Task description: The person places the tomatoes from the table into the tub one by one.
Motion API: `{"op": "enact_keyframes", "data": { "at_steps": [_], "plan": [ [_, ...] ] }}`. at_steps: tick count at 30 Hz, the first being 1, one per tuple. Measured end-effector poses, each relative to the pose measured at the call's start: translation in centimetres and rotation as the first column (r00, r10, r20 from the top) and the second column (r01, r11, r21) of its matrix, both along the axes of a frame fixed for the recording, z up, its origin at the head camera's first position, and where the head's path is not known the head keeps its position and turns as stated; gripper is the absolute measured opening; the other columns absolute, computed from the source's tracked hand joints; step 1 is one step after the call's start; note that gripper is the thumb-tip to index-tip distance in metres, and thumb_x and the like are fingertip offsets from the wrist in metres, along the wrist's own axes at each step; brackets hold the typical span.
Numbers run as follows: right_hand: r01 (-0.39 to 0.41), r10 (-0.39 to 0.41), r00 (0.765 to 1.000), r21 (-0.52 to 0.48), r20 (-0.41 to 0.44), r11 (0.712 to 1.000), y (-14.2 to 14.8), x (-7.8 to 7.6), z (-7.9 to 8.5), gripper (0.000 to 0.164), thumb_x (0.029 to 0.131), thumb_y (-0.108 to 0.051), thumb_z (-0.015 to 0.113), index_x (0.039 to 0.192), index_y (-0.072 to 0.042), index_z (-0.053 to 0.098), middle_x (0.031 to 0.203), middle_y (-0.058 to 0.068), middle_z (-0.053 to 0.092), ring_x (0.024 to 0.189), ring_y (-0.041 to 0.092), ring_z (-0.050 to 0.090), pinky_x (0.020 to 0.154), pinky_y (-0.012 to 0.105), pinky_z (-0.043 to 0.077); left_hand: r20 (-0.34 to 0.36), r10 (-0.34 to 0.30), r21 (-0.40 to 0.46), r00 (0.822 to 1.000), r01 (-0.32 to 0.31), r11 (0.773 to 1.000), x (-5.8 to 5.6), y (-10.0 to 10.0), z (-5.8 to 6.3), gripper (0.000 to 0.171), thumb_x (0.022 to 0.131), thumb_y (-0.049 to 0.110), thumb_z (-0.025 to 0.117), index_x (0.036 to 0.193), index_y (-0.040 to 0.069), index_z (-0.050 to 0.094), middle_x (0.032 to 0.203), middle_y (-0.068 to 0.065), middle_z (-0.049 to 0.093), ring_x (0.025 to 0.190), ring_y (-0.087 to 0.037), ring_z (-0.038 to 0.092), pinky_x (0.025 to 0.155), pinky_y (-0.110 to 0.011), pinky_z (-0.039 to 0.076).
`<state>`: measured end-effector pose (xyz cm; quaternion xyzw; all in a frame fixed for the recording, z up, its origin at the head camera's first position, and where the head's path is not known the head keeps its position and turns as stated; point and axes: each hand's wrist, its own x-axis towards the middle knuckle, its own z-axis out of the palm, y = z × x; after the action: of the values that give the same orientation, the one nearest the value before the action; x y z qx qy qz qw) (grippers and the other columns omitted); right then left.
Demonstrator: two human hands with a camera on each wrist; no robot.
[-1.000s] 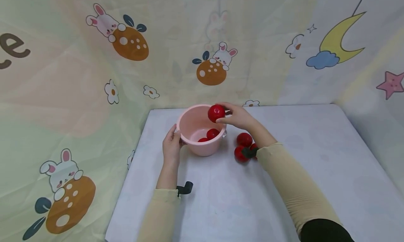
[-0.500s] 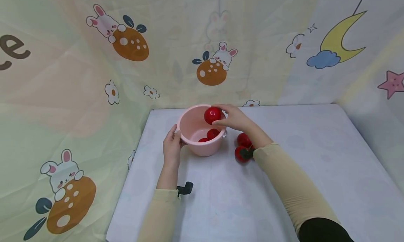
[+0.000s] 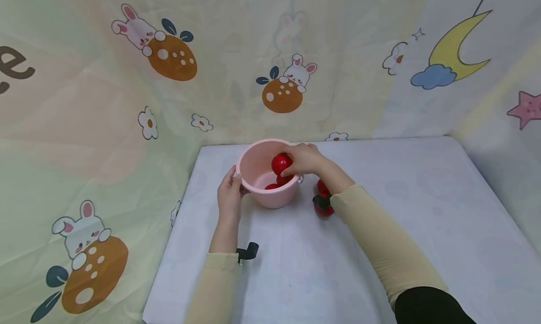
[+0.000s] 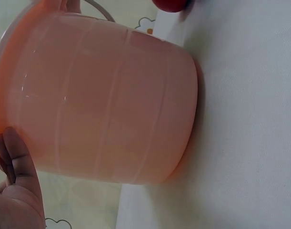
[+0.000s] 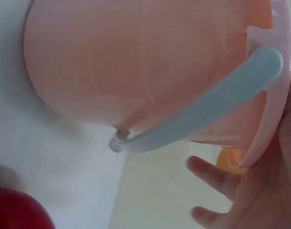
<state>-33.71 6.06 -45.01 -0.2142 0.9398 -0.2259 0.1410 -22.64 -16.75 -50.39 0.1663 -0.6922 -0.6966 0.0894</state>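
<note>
A pink bucket (image 3: 270, 200) stands at the back of the white table. My left hand (image 3: 229, 199) holds its left side, thumb at the rim; in the left wrist view, fingers (image 4: 21, 164) lie along the outer wall. Over the right rim reaches my right hand (image 3: 307, 159), gripping a glossy round red fruit (image 3: 281, 163) inside the bucket mouth. Two similar fruits lie below it, one (image 3: 283, 180) partly covered by the hand, another (image 3: 271, 186) mostly behind the front rim. The right wrist view shows that hand (image 5: 259, 195) beyond the rim, its held fruit hidden.
More red fruits (image 3: 324, 209) lie on the table right of the bucket, partly hidden by the right forearm and a black wrist strap (image 3: 322, 201). A grey-white handle (image 5: 202, 112) hangs down the bucket's side. A patterned cloth (image 3: 236, 80) rises behind the table.
My right hand has moved left and down, taking the red fruit from above the right rim into the bucket. The left hand and bucket have stayed put.
</note>
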Motion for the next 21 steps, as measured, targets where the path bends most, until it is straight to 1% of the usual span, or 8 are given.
{"op": "enact_keyframes", "data": {
  "at_steps": [1,5,7,9,13,16,19,21],
  "plan": [
    [-0.006,0.006,1.0,0.021,0.017,1.0,-0.11,0.05,0.29,0.079,0.068,-0.041,0.088,0.137,-0.032,0.052,0.126,-0.001,0.06,0.124,0.026,0.046,0.101,0.054,0.045,0.001,0.002,-0.001,1.0,-0.002,1.0,0.0,-0.03,0.0,0.045,0.1,0.041,0.055,0.144,0.038,0.049,0.124,-0.016,0.063,0.101,-0.029,0.067,0.088,-0.026,0.058],
    [0.004,-0.011,0.992,0.064,0.123,0.998,-0.31,0.26,0.99,0.081,0.07,-0.038,0.088,0.14,-0.032,0.049,0.129,0.003,0.056,0.127,0.031,0.04,0.092,0.048,0.053,0.009,-0.005,0.013,1.0,0.005,1.0,0.08,-0.06,-0.04,0.044,0.099,0.041,0.055,0.143,0.039,0.05,0.126,-0.014,0.064,0.101,-0.028,0.067,0.088,-0.026,0.058],
    [0.006,-0.016,0.987,0.059,0.159,0.998,-0.32,0.32,1.02,0.082,0.072,-0.037,0.087,0.143,-0.032,0.047,0.131,0.003,0.055,0.127,0.031,0.039,0.088,0.045,0.056,0.007,-0.01,0.02,1.0,0.009,1.0,0.11,-0.06,-0.07,0.044,0.099,0.041,0.055,0.143,0.038,0.05,0.126,-0.013,0.064,0.101,-0.029,0.067,0.088,-0.027,0.058],
    [-0.007,0.0,0.985,0.043,0.171,0.999,-0.26,0.34,0.93,0.081,0.074,-0.037,0.085,0.145,-0.032,0.046,0.133,0.001,0.054,0.126,0.029,0.041,0.086,0.042,0.057,0.003,-0.01,0.024,1.0,0.01,1.0,0.15,-0.06,-0.1,0.043,0.099,0.041,0.056,0.142,0.039,0.051,0.126,-0.013,0.064,0.1,-0.028,0.067,0.087,-0.027,0.058],
    [-0.031,0.037,0.981,-0.038,0.192,0.999,-0.1,0.37,0.62,0.078,0.078,-0.034,0.083,0.147,-0.031,0.046,0.138,0.0,0.053,0.127,0.026,0.045,0.085,0.039,0.058,0.006,0.002,0.027,1.0,-0.002,1.0,0.12,-0.05,-0.15,0.042,0.099,0.041,0.056,0.14,0.04,0.052,0.126,-0.012,0.064,0.097,-0.025,0.067,0.086,-0.026,0.058],
    [-0.01,0.031,0.977,-0.101,0.209,0.995,0.0,0.42,0.44,0.077,0.078,-0.031,0.083,0.146,-0.032,0.047,0.143,-0.001,0.05,0.129,0.025,0.044,0.081,0.038,0.06,0.005,0.004,0.028,1.0,-0.004,1.0,0.08,-0.01,-0.1,0.042,0.099,0.04,0.057,0.141,0.041,0.051,0.126,-0.012,0.064,0.098,-0.026,0.067,0.086,-0.026,0.058],
    [0.007,0.02,0.978,-0.127,0.21,0.992,0.15,0.46,0.32,0.075,0.079,-0.035,0.082,0.145,-0.034,0.048,0.147,-0.002,0.048,0.13,0.025,0.043,0.077,0.036,0.06,0.001,0.008,0.021,1.0,-0.008,1.0,0.04,0.03,-0.05,0.043,0.099,0.039,0.057,0.141,0.04,0.051,0.126,-0.011,0.064,0.1,-0.028,0.067,0.086,-0.025,0.058],
    [0.001,0.028,0.979,-0.143,0.2,0.99,0.42,0.5,0.3,0.073,0.08,-0.04,0.08,0.145,-0.035,0.048,0.148,-0.003,0.048,0.13,0.024,0.044,0.078,0.036,0.06,0.001,0.01,0.018,1.0,-0.01,1.0,0.02,0.06,0.01,0.044,0.099,0.038,0.057,0.142,0.039,0.051,0.125,-0.011,0.065,0.101,-0.029,0.067,0.086,-0.026,0.058]
  ]
}}
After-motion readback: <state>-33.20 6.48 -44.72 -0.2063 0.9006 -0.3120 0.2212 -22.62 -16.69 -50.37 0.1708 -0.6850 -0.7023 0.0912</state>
